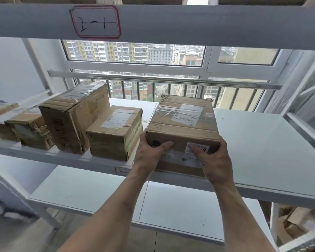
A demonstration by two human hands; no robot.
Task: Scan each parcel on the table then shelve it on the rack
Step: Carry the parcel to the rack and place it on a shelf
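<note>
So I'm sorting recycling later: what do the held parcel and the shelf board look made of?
Parcel: brown corrugated cardboard, matte, wrapped in glossy clear tape that wrinkles and shines. Shelf board: smooth, white, painted or laminated panel; metal or wood, I cannot tell.

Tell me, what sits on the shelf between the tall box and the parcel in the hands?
In the head view, one smaller taped cardboard box sits between the tall box and the held parcel. A narrow strip of bare white shelf separates it from the parcel.

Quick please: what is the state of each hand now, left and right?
Left hand: grips the near left corner of the taped brown cardboard parcel.
Right hand: grips the same parcel's near right corner.
</note>
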